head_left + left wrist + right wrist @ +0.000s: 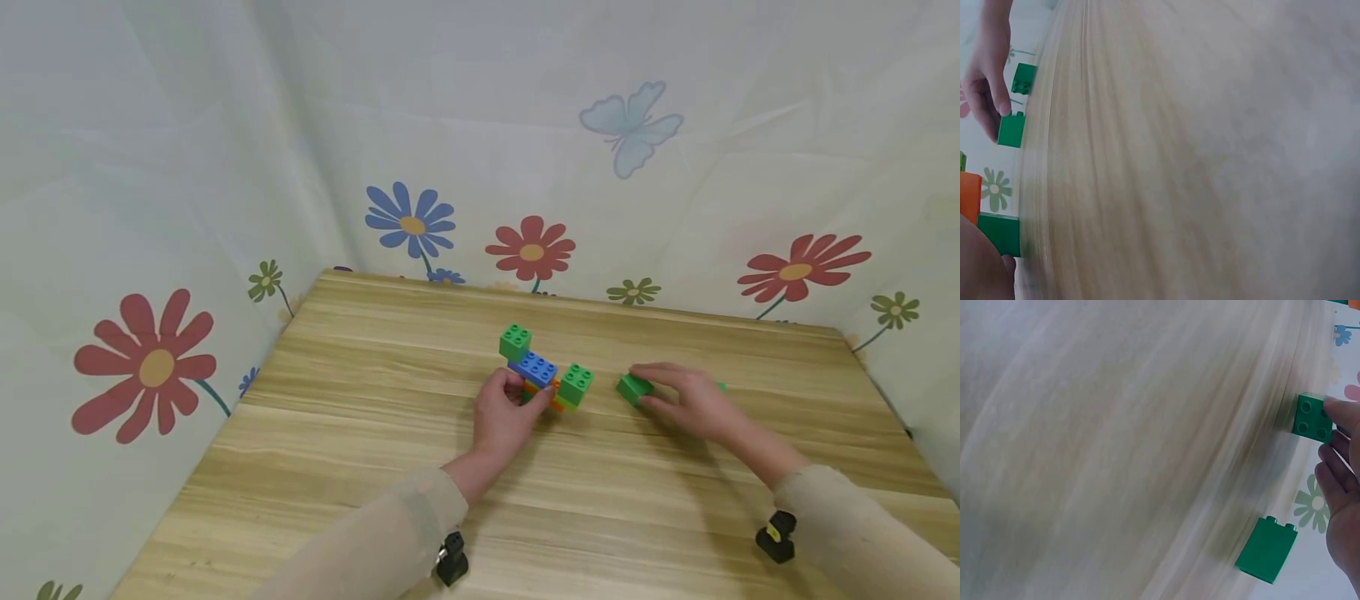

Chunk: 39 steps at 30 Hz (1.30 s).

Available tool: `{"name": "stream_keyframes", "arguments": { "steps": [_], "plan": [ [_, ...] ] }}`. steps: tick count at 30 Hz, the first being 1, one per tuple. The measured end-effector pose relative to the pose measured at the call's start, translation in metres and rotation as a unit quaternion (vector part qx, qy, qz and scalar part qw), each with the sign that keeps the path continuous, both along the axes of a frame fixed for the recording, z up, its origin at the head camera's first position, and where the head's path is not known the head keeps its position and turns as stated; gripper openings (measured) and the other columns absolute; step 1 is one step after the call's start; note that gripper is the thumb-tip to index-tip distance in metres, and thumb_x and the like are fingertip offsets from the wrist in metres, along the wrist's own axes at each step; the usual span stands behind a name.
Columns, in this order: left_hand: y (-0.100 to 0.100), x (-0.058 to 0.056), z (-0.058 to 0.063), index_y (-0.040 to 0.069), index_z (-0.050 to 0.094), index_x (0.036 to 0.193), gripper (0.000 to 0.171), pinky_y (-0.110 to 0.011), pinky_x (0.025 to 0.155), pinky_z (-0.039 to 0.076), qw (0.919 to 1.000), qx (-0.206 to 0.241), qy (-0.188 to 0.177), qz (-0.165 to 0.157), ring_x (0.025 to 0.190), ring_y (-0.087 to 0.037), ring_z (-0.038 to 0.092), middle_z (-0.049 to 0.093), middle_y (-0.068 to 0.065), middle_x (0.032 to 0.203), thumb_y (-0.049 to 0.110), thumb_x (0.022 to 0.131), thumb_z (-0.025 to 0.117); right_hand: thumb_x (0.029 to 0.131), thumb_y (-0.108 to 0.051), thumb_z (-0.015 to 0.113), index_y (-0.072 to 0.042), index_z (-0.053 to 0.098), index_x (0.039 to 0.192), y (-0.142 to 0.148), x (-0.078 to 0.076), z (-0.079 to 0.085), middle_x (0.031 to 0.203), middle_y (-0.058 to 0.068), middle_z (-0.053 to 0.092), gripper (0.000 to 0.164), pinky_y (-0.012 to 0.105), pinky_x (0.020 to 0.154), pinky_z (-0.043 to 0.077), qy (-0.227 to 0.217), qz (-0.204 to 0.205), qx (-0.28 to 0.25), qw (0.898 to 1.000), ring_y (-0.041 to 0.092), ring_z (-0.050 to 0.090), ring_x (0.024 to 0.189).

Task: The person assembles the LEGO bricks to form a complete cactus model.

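My left hand (501,417) grips a built piece of toy building bricks near the middle of the table. On its top is a blue brick (535,367), with a green brick (514,343) at the far end and another green brick (577,382) at the near right end. Orange and lime parts show beneath, partly hidden by the fingers. To the right, my right hand (694,402) pinches a loose green brick (1311,419) between thumb and fingers, its studs facing the thumb-side camera. A second loose green brick (1267,551) lies beyond that hand, mostly hidden from the head view.
A wood-grain table (360,367) spreads under both hands. Behind it and along its sides hangs a pale curtain (465,108) printed with flowers and a butterfly. Black wrist devices sit at both sleeves, the left (452,560) and the right (777,537).
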<state>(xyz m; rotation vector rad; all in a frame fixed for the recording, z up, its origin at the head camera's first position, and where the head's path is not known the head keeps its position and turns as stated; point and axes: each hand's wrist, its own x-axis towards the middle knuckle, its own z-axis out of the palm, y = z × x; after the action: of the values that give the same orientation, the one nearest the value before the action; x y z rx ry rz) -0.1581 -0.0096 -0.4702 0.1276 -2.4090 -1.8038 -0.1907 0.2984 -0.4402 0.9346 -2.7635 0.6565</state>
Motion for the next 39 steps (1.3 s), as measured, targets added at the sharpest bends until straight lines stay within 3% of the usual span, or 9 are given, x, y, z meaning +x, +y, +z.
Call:
{"name": "stream_keyframes", "arguments": {
  "steps": [13,19,33,39],
  "plan": [
    [0.000,0.000,0.000,0.006,0.063,0.102,0.036,-0.036,0.087,0.059,1.0000,0.000,-0.002,-0.001,0.097,-0.017,0.063,0.069,-0.004,0.106,0.028,0.089,0.089,0.086,-0.018,0.092,0.000,0.077,0.116,-0.010,0.000,-0.013,0.117,0.019,0.076,0.038,0.062,0.097,0.056,0.046,-0.104,-0.026,0.993,0.043,0.070,0.112],
    [0.000,-0.001,-0.001,0.006,0.063,0.101,0.036,-0.037,0.088,0.060,1.0000,0.002,-0.001,-0.002,0.096,-0.017,0.062,0.069,-0.004,0.105,0.028,0.088,0.090,0.080,-0.018,0.096,-0.001,0.078,0.110,-0.008,0.003,-0.016,0.110,0.016,0.077,0.039,0.060,0.090,0.059,0.076,-0.103,-0.040,0.991,0.040,0.072,0.106],
    [-0.001,-0.002,-0.001,0.003,0.063,0.101,0.038,-0.038,0.087,0.060,1.0000,0.007,0.002,-0.004,0.096,-0.019,0.063,0.069,-0.008,0.106,0.028,0.089,0.090,0.084,-0.009,0.092,-0.003,0.079,0.112,0.004,0.022,-0.014,0.107,0.013,0.077,0.032,0.057,0.081,0.061,0.065,-0.095,-0.036,0.993,0.035,0.073,0.099],
    [0.000,-0.001,0.001,0.002,0.062,0.101,0.039,-0.038,0.087,0.060,1.0000,0.006,-0.001,-0.003,0.095,-0.018,0.062,0.069,-0.008,0.106,0.027,0.089,0.090,0.079,-0.007,0.094,-0.004,0.078,0.105,0.004,0.024,-0.014,0.103,0.010,0.076,0.031,0.055,0.081,0.061,0.098,-0.076,-0.033,0.992,0.033,0.073,0.096]
  ]
}}
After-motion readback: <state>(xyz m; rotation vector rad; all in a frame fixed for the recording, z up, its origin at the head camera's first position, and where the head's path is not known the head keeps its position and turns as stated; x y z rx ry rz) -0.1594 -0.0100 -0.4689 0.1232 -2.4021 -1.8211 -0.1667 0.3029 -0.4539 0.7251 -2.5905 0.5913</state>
